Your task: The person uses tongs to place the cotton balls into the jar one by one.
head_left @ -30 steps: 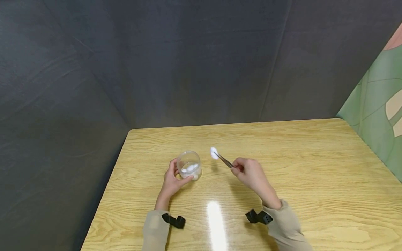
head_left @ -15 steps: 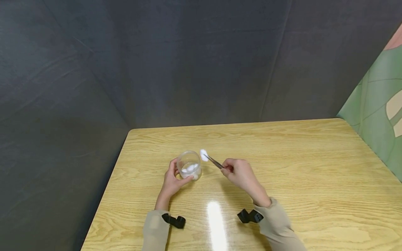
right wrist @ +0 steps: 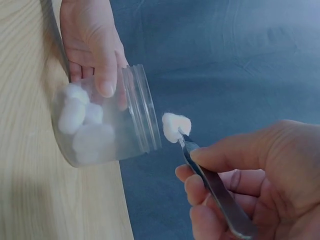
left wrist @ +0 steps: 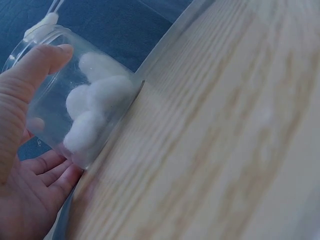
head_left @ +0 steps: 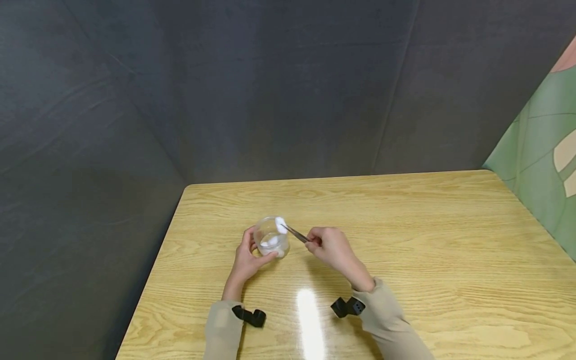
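Your left hand (head_left: 246,260) is gripping the jar (head_left: 270,236) steady on the surface (head_left: 405,225); your right hand (head_left: 330,247) is pinching tweezers (head_left: 294,233), grip clamping a cotton ball (head_left: 280,222) at its mouth.

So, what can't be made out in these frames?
- Count of white cotton balls in the clear plastic jar: they overlap in both wrist views and are too small in the head view.
- Metal tweezers: rear end hidden by the right hand.
- Left hand: cut off by the left wrist frame.

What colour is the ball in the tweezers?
White; the ball in the tweezers shows best in the right wrist view.
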`<action>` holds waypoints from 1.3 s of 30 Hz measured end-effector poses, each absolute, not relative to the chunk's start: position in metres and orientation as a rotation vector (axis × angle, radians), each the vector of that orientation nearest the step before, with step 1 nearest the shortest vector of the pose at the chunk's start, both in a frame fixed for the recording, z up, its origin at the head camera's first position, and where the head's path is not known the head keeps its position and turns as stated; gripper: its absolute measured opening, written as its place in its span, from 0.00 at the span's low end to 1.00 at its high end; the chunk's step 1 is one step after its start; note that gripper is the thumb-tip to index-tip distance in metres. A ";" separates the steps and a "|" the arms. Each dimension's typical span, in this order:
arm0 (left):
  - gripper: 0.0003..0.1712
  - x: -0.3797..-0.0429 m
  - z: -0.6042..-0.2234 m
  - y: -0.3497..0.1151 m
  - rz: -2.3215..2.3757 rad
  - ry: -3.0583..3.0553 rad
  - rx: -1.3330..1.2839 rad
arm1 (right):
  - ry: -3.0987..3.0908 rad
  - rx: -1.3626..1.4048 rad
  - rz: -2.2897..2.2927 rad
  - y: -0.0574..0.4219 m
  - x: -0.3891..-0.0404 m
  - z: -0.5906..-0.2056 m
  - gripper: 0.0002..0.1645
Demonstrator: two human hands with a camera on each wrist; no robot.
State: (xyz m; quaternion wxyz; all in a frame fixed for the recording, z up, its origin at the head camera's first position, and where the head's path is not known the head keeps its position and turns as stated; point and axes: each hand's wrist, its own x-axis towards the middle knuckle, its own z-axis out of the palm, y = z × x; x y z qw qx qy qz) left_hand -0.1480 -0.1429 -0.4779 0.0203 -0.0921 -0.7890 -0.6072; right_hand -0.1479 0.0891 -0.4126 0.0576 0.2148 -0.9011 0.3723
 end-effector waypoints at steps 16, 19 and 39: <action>0.45 -0.148 -0.479 -0.144 -1.894 -2.443 -0.284 | -2.853 0.591 1.043 0.074 -0.153 -0.417 0.09; 0.45 -0.148 -0.479 -0.144 -1.896 -2.447 -0.278 | -2.854 0.569 1.045 0.074 -0.152 -0.417 0.09; 0.46 -0.148 -0.479 -0.144 -1.900 -2.429 -0.285 | -2.789 0.420 1.141 0.120 -0.150 -0.421 0.05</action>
